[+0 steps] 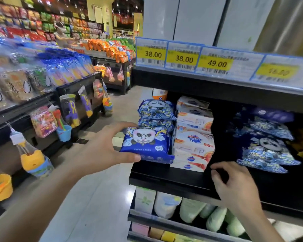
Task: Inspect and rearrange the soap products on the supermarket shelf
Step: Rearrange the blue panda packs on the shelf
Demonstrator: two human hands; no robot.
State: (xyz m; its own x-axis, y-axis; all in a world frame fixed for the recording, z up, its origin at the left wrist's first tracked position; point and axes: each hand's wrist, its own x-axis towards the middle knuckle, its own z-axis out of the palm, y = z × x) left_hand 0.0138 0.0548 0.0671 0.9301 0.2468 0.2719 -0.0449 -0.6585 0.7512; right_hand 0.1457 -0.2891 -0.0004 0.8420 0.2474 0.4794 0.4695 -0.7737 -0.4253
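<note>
My left hand (101,147) grips a blue panda-print soap pack (145,145) by its left edge, at the left end of the black shelf (164,177). Behind it, two more blue panda packs (157,110) lie stacked. Just right of them stands a stack of white and orange soap boxes (193,135). My right hand (234,186) hovers over the shelf's front edge, fingers curled and apart, holding nothing. Further right on the shelf lie several more panda packs (268,151), blurred.
Yellow price tags (184,58) line the shelf edge above. Below, a lower shelf holds pale green and white bottles (191,208). To the left, across the aisle floor (98,198), a display carries snack bags (65,67) and hanging toys (42,121).
</note>
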